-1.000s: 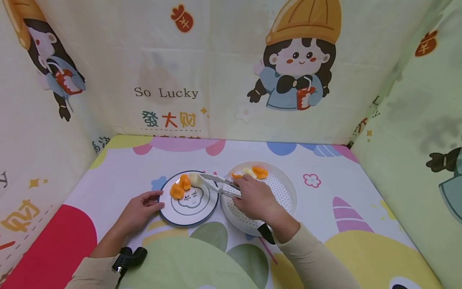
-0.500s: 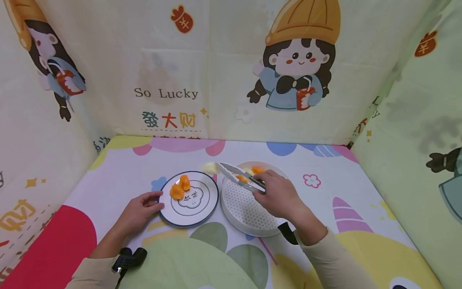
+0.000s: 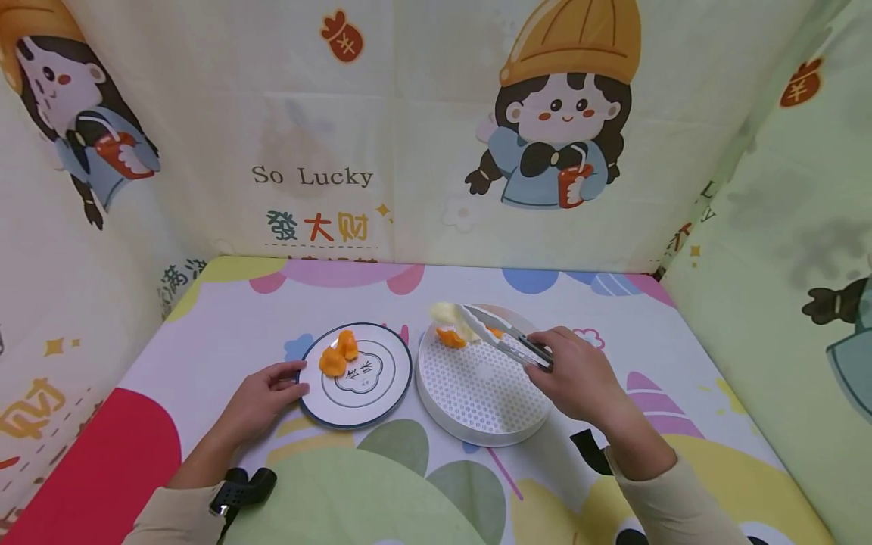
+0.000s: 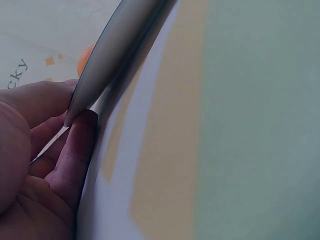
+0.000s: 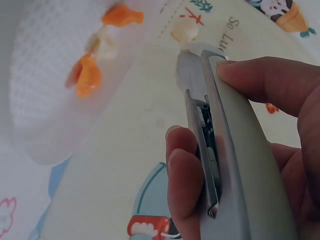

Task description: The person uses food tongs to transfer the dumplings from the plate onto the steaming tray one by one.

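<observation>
In the head view my left hand (image 3: pixel 264 397) is at the left rim of a white plate (image 3: pixel 361 409) with a blue edge. The left wrist view shows the plate's rim pinched between thumb and fingers. Two orange pieces (image 3: pixel 333 362) lie on the plate. My right hand (image 3: pixel 579 378) grips metal tongs (image 3: pixel 511 344), which hold a pale cream piece (image 3: pixel 444 312) over the far rim of a round white perforated tray (image 3: pixel 484 401). On that tray, an orange piece (image 3: pixel 450 338), a pale piece (image 5: pixel 106 45) and another orange piece (image 5: pixel 89 80) lie near the far side.
Plate and tray stand side by side on a table (image 3: pixel 327 295) with a colourful printed cover. Printed cloth walls (image 3: pixel 422 151) enclose the table at the back, left and right.
My right hand has moved right with the tongs, carrying the pale piece off the plate and across to the tray. The left hand has stayed at the plate's rim.
</observation>
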Available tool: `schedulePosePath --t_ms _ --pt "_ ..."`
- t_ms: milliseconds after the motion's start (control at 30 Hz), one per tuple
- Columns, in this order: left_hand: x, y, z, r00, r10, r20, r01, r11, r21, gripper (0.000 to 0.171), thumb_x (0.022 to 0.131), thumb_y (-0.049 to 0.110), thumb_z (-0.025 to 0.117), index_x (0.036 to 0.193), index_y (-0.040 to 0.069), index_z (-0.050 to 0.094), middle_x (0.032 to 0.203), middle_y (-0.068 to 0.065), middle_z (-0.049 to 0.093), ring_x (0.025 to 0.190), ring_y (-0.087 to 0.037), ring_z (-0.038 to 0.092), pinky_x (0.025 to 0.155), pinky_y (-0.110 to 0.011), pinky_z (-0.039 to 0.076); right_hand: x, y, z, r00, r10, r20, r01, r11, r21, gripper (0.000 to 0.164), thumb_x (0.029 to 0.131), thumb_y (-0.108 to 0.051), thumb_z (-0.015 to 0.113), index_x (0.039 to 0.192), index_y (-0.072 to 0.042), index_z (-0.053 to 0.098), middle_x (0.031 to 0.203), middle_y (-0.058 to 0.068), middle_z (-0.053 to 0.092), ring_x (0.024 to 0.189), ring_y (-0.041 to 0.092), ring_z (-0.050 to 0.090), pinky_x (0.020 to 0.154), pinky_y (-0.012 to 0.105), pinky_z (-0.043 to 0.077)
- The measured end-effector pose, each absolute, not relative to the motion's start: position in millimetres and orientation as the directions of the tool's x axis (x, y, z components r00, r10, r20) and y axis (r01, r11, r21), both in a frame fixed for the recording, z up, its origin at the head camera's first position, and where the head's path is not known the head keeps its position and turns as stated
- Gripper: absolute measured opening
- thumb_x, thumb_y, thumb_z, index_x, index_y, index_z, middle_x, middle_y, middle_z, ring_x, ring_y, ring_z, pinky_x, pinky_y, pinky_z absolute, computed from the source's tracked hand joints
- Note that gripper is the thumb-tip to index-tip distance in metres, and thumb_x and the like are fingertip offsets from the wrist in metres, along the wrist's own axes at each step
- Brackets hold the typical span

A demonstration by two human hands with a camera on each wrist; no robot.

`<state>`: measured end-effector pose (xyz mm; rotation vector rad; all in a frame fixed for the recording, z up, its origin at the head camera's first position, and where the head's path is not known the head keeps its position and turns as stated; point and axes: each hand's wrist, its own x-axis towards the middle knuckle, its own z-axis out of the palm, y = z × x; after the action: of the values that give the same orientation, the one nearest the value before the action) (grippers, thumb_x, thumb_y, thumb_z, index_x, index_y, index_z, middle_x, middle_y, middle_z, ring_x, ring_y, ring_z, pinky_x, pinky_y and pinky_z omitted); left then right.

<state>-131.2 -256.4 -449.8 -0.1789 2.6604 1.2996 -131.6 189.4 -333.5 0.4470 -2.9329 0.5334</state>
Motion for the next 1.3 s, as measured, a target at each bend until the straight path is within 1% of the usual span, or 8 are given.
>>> schedulePosePath --t_ms 233,433,533,833,1133,1300 --pt "-131.0 -256.3 -448.9 -0.977 -0.032 -0.212 -0.188 0.608 0.771 0.062 0.096 0.036 0.067 0.144 0.003 0.050 0.134 -0.026 0.056 0.119 -0.040 0.054 0.102 -0.054 0.046 -123.8 194.3 -342.8 -0.945 -0.272 0.183 -0.319 0.893 -0.318 0.036 0.087 -0.018 0.072 0.118 -0.001 0.068 0.112 0.014 0.065 0.091 0.028 0.062 0.073 0.049 0.054" --pt "-131.2 -255.7 -449.8 -0.975 -0.036 -0.219 -0.196 0.606 0.771 0.062 0.096 0.036 0.067 0.145 0.003 0.049 0.135 -0.026 0.055 0.120 -0.040 0.054 0.102 -0.053 0.045 -118.7 189.9 -350.7 -0.949 -0.272 0.156 -0.310 0.896 -0.320 0.035 0.087 -0.017 0.073 0.118 -0.001 0.067 0.111 0.012 0.064 0.081 0.023 0.061 0.065 0.040 0.053" --pt "-131.5 -255.5 -450.3 -0.974 -0.040 -0.222 -0.200 0.607 0.769 0.062 0.096 0.036 0.067 0.145 0.003 0.049 0.136 -0.026 0.055 0.120 -0.040 0.053 0.102 -0.053 0.046 -117.5 187.0 -353.7 -0.951 -0.275 0.140 -0.306 0.900 -0.311 0.035 0.087 -0.017 0.073 0.117 -0.001 0.067 0.111 0.012 0.064 0.078 0.021 0.060 0.064 0.037 0.053" --pt "-132.5 -255.2 -450.8 -0.974 -0.048 -0.221 -0.205 0.606 0.769 0.062 0.096 0.036 0.068 0.145 0.004 0.049 0.137 -0.026 0.053 0.121 -0.040 0.053 0.101 -0.051 0.047 -117.0 181.4 -358.7 -0.956 -0.277 0.100 -0.294 0.910 -0.291 0.037 0.086 -0.018 0.076 0.118 -0.002 0.067 0.112 0.012 0.063 0.078 0.020 0.059 0.066 0.036 0.055" --pt "-132.5 -255.7 -450.7 -0.976 -0.040 -0.213 -0.193 0.606 0.772 0.062 0.096 0.036 0.068 0.145 0.003 0.049 0.136 -0.026 0.054 0.120 -0.039 0.054 0.101 -0.051 0.047 -120.8 181.9 -365.8 -0.942 -0.300 0.147 -0.330 0.906 -0.263 0.036 0.086 -0.018 0.075 0.117 -0.003 0.068 0.111 0.011 0.064 0.078 0.021 0.060 0.066 0.039 0.055" --pt "-133.0 -257.0 -451.6 -0.977 -0.034 -0.209 -0.187 0.606 0.773 0.062 0.096 0.037 0.068 0.145 0.003 0.049 0.135 -0.026 0.055 0.119 -0.039 0.054 0.102 -0.053 0.046 -120.9 181.9 -364.6 -0.952 -0.289 0.106 -0.307 0.912 -0.272 0.036 0.086 -0.019 0.074 0.118 -0.003 0.067 0.111 0.010 0.063 0.080 0.021 0.060 0.067 0.039 0.055"
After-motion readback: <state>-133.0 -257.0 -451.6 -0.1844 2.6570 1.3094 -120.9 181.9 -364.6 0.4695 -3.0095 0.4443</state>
